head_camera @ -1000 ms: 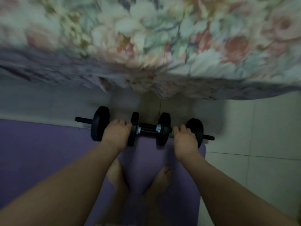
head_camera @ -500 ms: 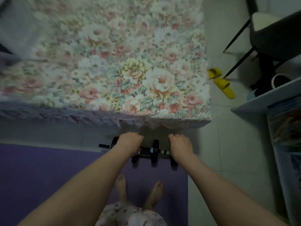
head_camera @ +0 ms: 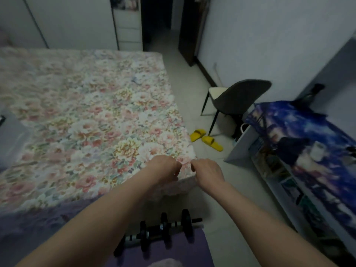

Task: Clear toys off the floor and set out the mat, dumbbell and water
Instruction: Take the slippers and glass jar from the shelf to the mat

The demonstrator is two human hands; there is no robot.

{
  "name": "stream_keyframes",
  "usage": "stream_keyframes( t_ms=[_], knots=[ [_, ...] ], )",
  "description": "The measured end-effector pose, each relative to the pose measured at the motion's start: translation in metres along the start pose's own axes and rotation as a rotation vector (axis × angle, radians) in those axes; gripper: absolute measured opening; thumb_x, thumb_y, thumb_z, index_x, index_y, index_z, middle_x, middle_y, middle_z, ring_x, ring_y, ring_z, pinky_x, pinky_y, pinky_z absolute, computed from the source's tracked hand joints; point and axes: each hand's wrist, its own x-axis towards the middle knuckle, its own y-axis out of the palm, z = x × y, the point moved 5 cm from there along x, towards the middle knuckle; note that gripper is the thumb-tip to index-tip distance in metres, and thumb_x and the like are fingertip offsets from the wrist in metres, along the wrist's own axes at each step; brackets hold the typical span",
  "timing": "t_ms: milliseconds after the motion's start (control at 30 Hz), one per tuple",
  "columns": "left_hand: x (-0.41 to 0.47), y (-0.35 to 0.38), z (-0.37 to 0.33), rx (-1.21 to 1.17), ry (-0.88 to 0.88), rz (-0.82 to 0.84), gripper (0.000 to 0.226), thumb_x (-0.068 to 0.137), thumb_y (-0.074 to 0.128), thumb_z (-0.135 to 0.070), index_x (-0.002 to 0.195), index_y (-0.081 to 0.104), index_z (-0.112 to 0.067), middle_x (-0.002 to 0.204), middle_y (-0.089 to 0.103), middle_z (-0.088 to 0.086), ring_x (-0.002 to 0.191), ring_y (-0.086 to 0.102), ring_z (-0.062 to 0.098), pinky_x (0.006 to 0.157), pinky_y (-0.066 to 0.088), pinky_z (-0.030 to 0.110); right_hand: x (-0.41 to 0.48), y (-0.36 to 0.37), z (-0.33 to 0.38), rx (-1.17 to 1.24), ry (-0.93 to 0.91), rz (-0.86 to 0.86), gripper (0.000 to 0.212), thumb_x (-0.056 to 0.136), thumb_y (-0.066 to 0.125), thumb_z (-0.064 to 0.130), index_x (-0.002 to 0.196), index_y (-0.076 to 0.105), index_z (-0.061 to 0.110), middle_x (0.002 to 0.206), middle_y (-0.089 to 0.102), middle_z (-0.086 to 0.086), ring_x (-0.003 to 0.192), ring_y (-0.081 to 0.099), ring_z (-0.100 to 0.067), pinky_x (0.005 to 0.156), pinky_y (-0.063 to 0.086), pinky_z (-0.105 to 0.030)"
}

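Dumbbell at mat edge (beside bed)

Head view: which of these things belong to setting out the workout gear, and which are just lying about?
Belong to the job:
dumbbell
purple mat

Just lying about:
yellow slippers
dark chair
floral bed
shelf unit

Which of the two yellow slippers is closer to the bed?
The farther slipper, lying right beside the floral bed; the nearer slipper sits out on the floor toward the shelf unit.
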Motion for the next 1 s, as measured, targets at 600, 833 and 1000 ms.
stream_keyframes(
  t_ms=[600,833,1000],
  knots=[
    [0.017,-0.139,-0.217,0.252,0.618,-0.244,0.025,0.085,0.062,-0.046,0.101,0.063,-0.028,0.107,0.066,0.0,0.1,0.063,0.025,0.069,0.041,0.029,-0.199,-0.106,-0.147,-0.152,0.57,-0.177,0.024,0.083,0.055,0.002,0.105,0.056,0.013,0.107,0.063,-0.013,0.102,0.059,-0.032,0.073,0.041,-0.036],
    [0.033,-0.142,-0.368,0.233,0.868,-0.304,0.025,0.084,0.063,-0.043,0.104,0.062,-0.027,0.115,0.063,-0.002,0.109,0.059,0.022,0.084,0.047,0.033,-0.308,-0.1,-0.236,-0.161,0.785,-0.225,0.018,0.085,0.053,0.006,0.102,0.057,0.011,0.103,0.063,-0.014,0.096,0.059,-0.033,0.067,0.03,-0.035],
    [0.055,-0.126,-0.488,0.253,1.005,-0.309,0.028,0.083,0.063,-0.044,0.108,0.059,-0.031,0.116,0.061,-0.005,0.112,0.057,0.019,0.088,0.046,0.034,-0.4,-0.078,-0.308,-0.109,0.921,-0.214,0.029,0.081,0.055,0.002,0.109,0.056,0.009,0.106,0.062,-0.015,0.099,0.058,-0.034,0.069,0.03,-0.035]
  ],
)
